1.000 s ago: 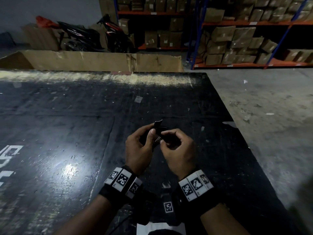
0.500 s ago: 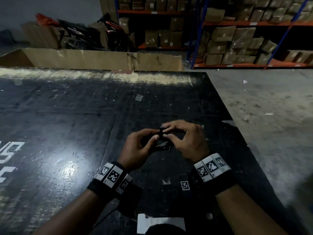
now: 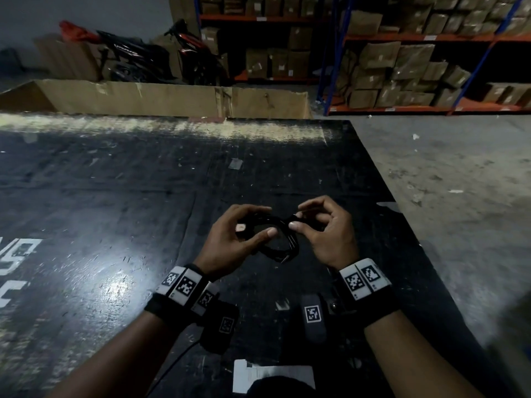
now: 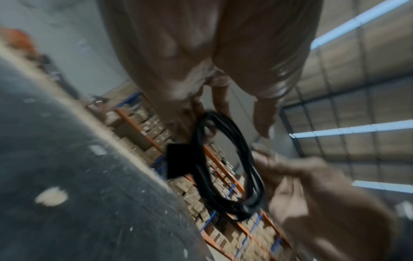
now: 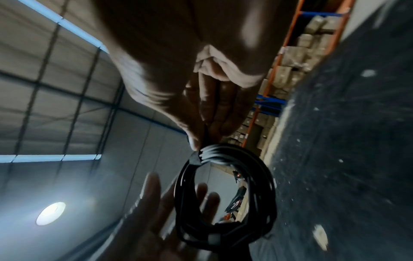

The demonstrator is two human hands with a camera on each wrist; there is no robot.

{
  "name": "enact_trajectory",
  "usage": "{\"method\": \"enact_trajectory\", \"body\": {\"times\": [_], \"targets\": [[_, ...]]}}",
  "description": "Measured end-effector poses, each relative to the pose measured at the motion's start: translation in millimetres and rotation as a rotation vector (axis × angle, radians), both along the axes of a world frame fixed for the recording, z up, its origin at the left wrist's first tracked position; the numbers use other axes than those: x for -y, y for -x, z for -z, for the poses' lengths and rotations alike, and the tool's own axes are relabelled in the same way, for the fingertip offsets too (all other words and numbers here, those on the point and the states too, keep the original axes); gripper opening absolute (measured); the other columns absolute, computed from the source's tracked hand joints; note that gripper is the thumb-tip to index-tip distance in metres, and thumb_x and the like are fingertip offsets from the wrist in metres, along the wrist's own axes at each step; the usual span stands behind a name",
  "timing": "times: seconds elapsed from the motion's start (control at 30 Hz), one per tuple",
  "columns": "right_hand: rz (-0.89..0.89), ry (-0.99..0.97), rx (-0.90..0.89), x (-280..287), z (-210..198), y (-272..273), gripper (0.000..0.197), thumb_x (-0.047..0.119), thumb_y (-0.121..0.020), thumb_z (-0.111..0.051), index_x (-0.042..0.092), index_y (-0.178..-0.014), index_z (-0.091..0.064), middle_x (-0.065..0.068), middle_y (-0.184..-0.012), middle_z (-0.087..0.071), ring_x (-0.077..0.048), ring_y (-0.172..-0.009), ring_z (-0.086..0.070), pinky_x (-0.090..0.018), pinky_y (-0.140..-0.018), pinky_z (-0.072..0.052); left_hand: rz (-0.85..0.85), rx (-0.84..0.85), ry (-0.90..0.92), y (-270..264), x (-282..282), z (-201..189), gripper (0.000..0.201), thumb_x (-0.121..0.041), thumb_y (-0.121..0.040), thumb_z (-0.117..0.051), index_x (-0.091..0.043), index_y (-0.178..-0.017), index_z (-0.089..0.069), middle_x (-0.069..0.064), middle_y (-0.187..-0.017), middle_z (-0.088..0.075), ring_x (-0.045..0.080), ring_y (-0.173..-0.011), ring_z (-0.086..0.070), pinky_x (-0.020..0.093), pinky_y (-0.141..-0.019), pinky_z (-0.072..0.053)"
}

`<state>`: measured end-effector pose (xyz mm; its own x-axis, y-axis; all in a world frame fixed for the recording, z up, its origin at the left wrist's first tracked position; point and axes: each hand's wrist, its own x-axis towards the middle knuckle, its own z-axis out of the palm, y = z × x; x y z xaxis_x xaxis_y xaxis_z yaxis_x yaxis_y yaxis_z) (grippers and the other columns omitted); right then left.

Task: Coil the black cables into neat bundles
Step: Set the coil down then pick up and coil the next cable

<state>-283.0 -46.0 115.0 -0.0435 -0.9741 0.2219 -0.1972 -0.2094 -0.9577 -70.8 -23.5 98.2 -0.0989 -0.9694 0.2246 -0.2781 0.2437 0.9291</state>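
A black cable [image 3: 283, 247], wound into a small coil, hangs in the air over the black table [image 3: 115, 211] between my two hands. My left hand [image 3: 263, 221] grips the coil's left side, fingers curled over the far side and thumb on the near side. My right hand [image 3: 297, 219] pinches a black strap wrapped round the strands at the coil's right side. In the right wrist view the strap [image 5: 196, 158] shows just under the pinching right hand [image 5: 202, 139]. The left wrist view shows the coil [image 4: 223, 167] under my left hand [image 4: 232, 120], with a flat black tab [image 4: 178, 160] beside it.
A long open cardboard box [image 3: 172, 96] stands along the table's far edge. Beyond it are parked motorbikes [image 3: 138, 58] and shelves of cartons [image 3: 402, 67]. Concrete floor [image 3: 445, 182] lies past the table's right edge. A white paper [image 3: 273, 377] lies at the near edge.
My hands have drawn apart from a tight huddle. The right hand went from over the coil to its right side, and the coil now shows between the hands.
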Motion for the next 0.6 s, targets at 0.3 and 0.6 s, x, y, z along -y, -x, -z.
{"method": "enact_trajectory", "body": {"times": [0.3, 0.6], "targets": [[0.157, -0.385, 0.434, 9, 41, 7, 0.028, -0.008, -0.071, -0.081, 0.009, -0.088, -0.068, -0.009, -0.085, -0.074, -0.018, -0.077, -0.072, -0.025, -0.069, -0.058, -0.144, -0.433, -0.384, -3, 2, 39, 0.015, 0.000, -0.088, -0.075, 0.000, -0.103, -0.079, 0.016, -0.098, -0.082, 0.020, -0.090, -0.079, 0.027, -0.075, -0.061], [0.232, -0.565, -0.083, 31, 88, 8, 0.024, -0.003, -0.066, -0.084, 0.005, -0.083, -0.068, -0.007, -0.066, -0.073, -0.016, -0.058, -0.071, -0.019, -0.053, -0.053, -0.311, -0.127, -0.560, -9, 47, 92, 0.014, 0.005, -0.077, -0.085, -0.008, -0.076, -0.079, 0.017, -0.069, -0.077, 0.025, -0.060, -0.074, 0.029, -0.059, -0.061]]}}
